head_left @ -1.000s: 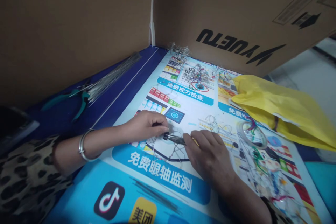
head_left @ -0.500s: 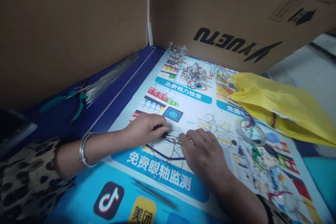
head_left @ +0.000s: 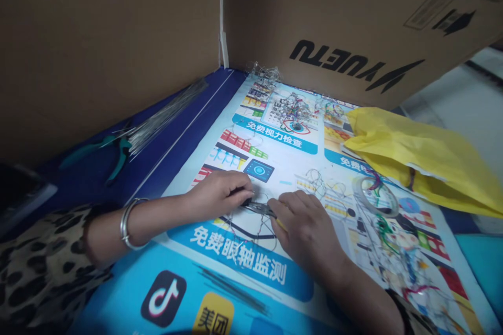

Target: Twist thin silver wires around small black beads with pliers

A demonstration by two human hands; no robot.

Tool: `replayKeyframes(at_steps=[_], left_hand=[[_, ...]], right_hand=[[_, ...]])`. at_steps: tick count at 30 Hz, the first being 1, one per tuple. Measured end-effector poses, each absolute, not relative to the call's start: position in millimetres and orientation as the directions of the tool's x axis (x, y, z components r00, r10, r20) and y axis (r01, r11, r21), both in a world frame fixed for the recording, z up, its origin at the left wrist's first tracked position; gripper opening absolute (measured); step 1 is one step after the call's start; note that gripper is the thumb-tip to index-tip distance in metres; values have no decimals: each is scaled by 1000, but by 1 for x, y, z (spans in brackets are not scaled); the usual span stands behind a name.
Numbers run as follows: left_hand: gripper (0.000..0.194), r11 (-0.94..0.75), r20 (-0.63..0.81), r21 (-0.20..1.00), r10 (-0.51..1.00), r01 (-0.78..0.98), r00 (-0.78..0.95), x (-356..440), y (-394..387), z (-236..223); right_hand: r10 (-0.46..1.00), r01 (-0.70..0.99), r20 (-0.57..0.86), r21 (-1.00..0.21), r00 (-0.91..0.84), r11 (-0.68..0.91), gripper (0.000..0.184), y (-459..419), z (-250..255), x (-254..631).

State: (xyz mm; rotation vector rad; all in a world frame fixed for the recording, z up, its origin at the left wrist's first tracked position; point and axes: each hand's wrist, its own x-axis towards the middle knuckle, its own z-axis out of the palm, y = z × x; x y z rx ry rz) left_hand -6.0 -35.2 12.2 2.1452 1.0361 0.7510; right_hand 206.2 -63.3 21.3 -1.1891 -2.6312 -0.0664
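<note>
My right hand (head_left: 308, 225) is wrapped round the yellow handles of a pair of pliers (head_left: 260, 208), whose metal jaws point left. At the tip of those jaws, my left hand (head_left: 218, 192) pinches thumb against fingers on a thin wire piece, mostly hidden by the fingertips. A small dark bit shows there, too small to make out. Fine twisted wire (head_left: 256, 239) hangs in loops below the pliers, over the printed poster (head_left: 298, 290). A bundle of dark straight wires (head_left: 233, 289) lies in front of both hands.
Teal-handled pliers (head_left: 118, 159) and a sheaf of straight wires (head_left: 165, 115) lie at left. Wire tangles (head_left: 293, 110) sit at the back before cardboard walls (head_left: 346, 5). At right are a tape roll (head_left: 387, 212), coloured threads (head_left: 418, 289) and a yellow bag (head_left: 428, 152).
My right hand has shifted its grip slightly on the pliers, so more of the yellow handle shows. My left hand has barely moved.
</note>
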Motion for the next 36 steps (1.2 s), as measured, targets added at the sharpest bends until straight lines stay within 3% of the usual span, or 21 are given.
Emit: replayKeyframes(at_steps=[7,19,36], left_hand=[[12,-464,185,752,831,468,525,-6,-36,13],[13,-460,163,760,819,459,550,-6,-36,13],[18,-488,147,769,763,413,629,-9,-36,15]], right_hand=[[751,744,204,-126,-628,656,8,-62,20,208],[751,756,176,-50,-637,653,10,-63,22,206],[743,751,177,-36,-645,660,8,-63,25,206]])
